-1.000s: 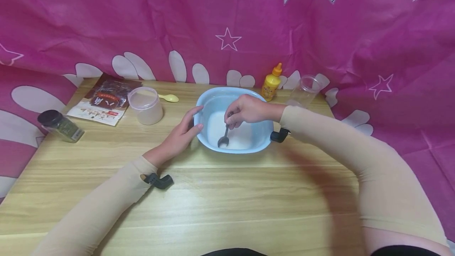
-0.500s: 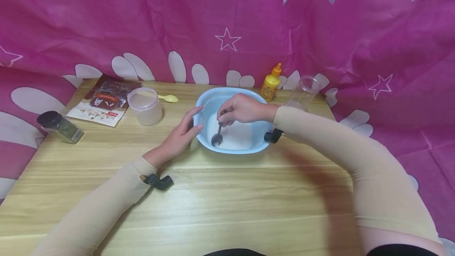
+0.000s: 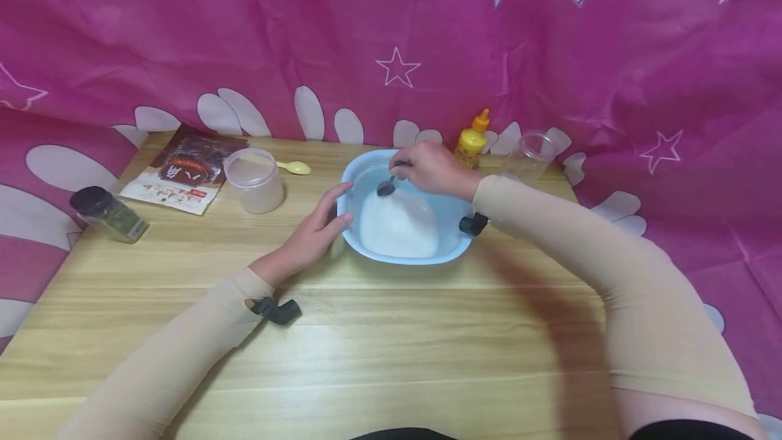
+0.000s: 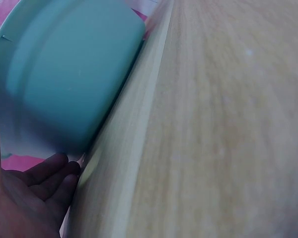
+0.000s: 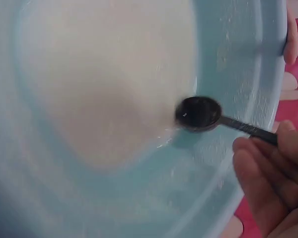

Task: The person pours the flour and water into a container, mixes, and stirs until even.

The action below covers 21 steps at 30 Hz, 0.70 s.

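Spoon, small and dark, pinched by its handle in the right hand, bowl end held over the far left part of the light blue basin, at the edge of the white powder. Seen close in the right wrist view: spoon just above the pale blue slope, beside the powder, fingers curled round the thin handle near the basin's rim.

Left hand laid against the basin's left wall, fingers straight, thumb up by the rim, grasping nothing. Same contact in the left wrist view: fingertips touching the basin's outer wall where it meets the table.

Basin standing toward the far middle of the table, with wide bare wood between it and the near edge. Lidded tub and yellow spoon near on the left; packet and spice jar further left, by the table's left edge. Yellow squeeze bottle and clear cup just behind the right hand, against the pink curtain.
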Each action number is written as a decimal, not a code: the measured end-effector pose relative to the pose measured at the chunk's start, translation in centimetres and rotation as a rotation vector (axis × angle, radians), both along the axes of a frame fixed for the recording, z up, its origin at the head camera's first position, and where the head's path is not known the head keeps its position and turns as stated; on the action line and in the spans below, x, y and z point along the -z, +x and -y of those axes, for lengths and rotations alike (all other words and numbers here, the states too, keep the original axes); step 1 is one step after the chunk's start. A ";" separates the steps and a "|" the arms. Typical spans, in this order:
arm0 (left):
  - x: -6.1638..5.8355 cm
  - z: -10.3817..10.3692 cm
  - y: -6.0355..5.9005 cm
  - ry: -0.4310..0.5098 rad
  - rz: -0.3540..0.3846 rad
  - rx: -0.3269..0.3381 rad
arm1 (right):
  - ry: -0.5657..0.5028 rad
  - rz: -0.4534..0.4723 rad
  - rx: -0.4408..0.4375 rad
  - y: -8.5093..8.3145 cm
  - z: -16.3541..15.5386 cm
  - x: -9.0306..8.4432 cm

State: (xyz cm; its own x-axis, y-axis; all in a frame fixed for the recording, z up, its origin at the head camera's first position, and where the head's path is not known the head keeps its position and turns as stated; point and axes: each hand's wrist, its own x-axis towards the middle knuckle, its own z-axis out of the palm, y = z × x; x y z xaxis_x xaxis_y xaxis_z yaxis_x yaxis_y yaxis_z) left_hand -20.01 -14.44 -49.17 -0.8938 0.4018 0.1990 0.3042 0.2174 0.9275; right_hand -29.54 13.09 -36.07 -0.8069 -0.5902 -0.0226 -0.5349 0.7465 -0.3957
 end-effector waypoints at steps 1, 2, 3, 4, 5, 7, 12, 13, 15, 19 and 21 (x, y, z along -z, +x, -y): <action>0.0 0.0 0.0 -0.002 0.001 -0.003 | 0.013 -0.018 -0.002 -0.1 -0.2 -0.2; -0.1 0.0 0.0 -0.001 0.003 -0.006 | 0.033 -0.033 -0.004 -0.1 -0.4 -0.3; -0.1 0.0 0.0 -0.003 0.004 -0.010 | 0.054 -0.048 -0.010 -0.1 -0.7 -0.5; 0.0 0.0 0.0 -0.002 0.005 -0.010 | 0.076 -0.055 -0.010 -0.1 -0.9 -0.7; 0.0 0.0 -0.1 0.001 0.007 -0.005 | 0.100 -0.057 -0.006 0.0 -1.2 -0.9; 0.0 -0.2 -0.2 0.004 0.009 0.005 | 0.155 -0.058 -0.008 0.3 -1.7 -1.4; -0.1 -0.3 -0.2 0.002 0.006 0.006 | 0.254 0.058 -0.064 0.9 -1.9 -1.8; -0.2 -0.2 -0.2 -0.002 0.004 -0.001 | 0.252 0.107 -0.085 1.0 -1.8 -1.8; -0.3 0.0 0.0 -0.003 0.006 -0.009 | 0.225 0.212 -0.125 1.2 -1.6 -1.5; -0.2 0.0 0.0 -0.005 0.005 -0.010 | 0.050 0.433 -0.121 1.6 -0.8 -0.5; -0.2 0.0 0.1 -0.001 0.003 -0.008 | -0.063 0.500 -0.089 1.7 -0.5 0.1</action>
State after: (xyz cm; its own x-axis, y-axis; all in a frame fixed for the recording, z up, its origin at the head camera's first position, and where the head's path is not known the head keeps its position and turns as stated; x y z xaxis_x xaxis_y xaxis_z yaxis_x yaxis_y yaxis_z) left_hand -19.94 -14.43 -48.97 -0.8974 0.3952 0.1960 0.2997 0.2202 0.9283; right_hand -27.80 13.56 -36.12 -0.6527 -0.6691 -0.3555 -0.3291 0.6730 -0.6624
